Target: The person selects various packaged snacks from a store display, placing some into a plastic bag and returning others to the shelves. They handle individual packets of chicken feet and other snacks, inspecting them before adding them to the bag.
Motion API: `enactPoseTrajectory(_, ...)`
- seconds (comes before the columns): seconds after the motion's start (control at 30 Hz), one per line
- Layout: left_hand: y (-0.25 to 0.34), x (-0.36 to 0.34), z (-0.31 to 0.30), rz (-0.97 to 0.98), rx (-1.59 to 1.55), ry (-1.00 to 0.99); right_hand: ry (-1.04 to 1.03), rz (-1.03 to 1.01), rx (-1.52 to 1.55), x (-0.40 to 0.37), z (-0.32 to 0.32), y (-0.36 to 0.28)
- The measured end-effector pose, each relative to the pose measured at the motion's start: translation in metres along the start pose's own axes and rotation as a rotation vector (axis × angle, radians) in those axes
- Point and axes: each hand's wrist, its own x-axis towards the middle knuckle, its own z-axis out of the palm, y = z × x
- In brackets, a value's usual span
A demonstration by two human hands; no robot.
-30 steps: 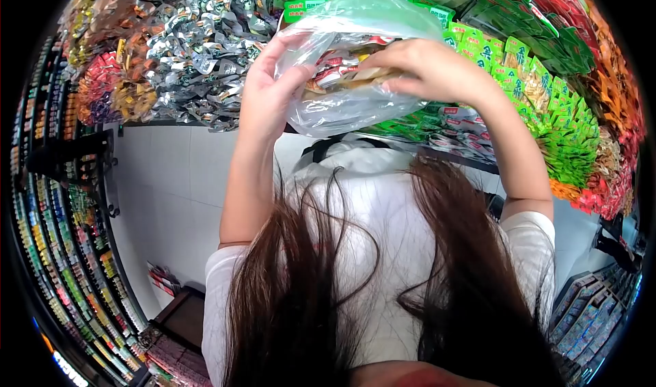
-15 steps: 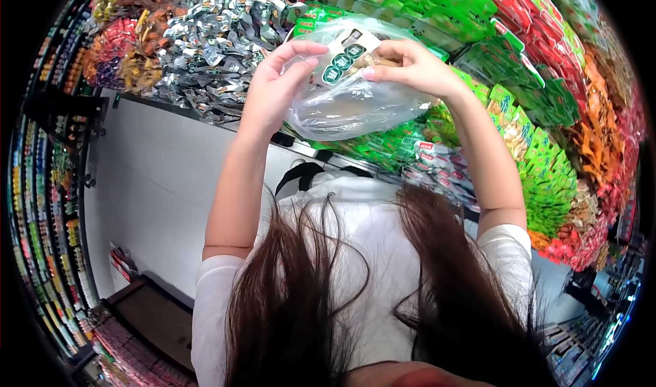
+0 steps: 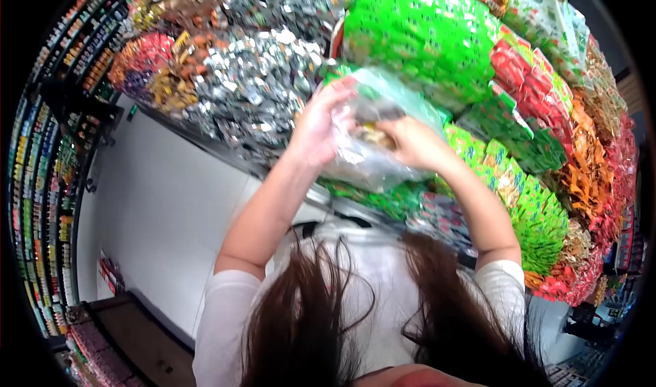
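Grip of left hand (image 3: 318,124) tight on plastic bag (image 3: 365,165) rim; right hand (image 3: 410,144) tight on opposite edge

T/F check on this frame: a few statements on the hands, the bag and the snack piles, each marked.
1. The left hand and the right hand are both at the clear plastic bag. True.
2. The bag is empty. False: small packets show inside it.
3. The silver-wrapped snacks lie next to the green pile. True.
4. The bag rests on the floor. False: it is held up in the air.
5. The left hand grips a bottle. False: it grips the bag's edge.
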Motion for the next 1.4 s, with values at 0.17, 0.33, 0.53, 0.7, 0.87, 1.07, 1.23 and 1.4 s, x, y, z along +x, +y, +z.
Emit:
enactPoseTrajectory(0.17,0.07,-0.033,0.047,-0.118,-0.122,-0.193,0.208,-0.21,0.132,-0.027,-0.052,-0.054)
enactPoseTrajectory(0.33,0.167,-0.102,0.059,0.06,0.122,-0.551,0.431,-0.296,0.475,-0.016,-0.086,-0.142)
enactPoseTrajectory(0.53,0.255,-0.164,-0.035,0.171,-0.08,-0.553,0.201,-0.369,1.076,0.082,-0.056,-0.222)
enactPoseTrajectory(0.7,0.287,-0.207,-0.124,0.19,-0.231,-0.26,0.122,-0.455,1.561,0.183,0.009,-0.274)
enactPoseTrajectory(0.87,0.301,-0.234,-0.193,0.178,-0.04,-0.017,0.015,-0.418,1.708,0.252,0.082,-0.323)
enactPoseTrajectory(1.07,0.301,-0.25,-0.224,0.084,0.599,0.293,0.162,-0.322,1.611,0.294,0.123,-0.369)
enactPoseTrajectory(1.23,0.318,-0.238,-0.223,0.144,0.753,0.308,0.134,-0.243,1.75,0.312,0.129,-0.381)
enactPoseTrajectory(1.4,0.334,-0.228,-0.226,0.167,0.731,0.266,0.19,-0.234,1.617,0.327,0.123,-0.383)
